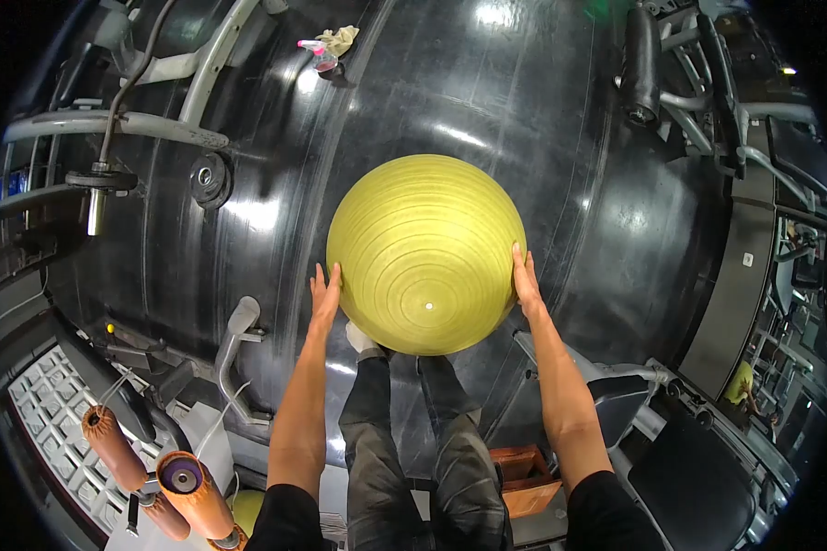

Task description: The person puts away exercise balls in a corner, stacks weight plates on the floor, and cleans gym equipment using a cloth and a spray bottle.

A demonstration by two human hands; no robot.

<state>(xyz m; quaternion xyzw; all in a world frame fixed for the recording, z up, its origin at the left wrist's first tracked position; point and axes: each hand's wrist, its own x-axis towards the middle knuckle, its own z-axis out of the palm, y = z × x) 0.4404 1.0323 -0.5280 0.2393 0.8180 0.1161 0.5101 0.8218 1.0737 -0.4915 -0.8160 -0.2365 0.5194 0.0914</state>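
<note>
A large yellow-green exercise ball (423,239) with ringed ridges and a small white plug fills the middle of the view, in front of my legs. My left hand (324,292) presses its left side, fingers stretched along the curve. On the opposite side, my right hand (525,277) lies against the ball with the fingers pointing away from me. Both arms reach forward, so the ball is held between my two palms. It hides most of my feet; one pale shoe (360,340) shows at its lower left edge.
A spray bottle (320,55) and a crumpled cloth (339,41) are on the black floor (487,101) ahead. A weight plate (211,180) lies at left beside a machine frame (147,126). Gym equipment (694,477) stands at right. Near my legs is a wooden box (528,496).
</note>
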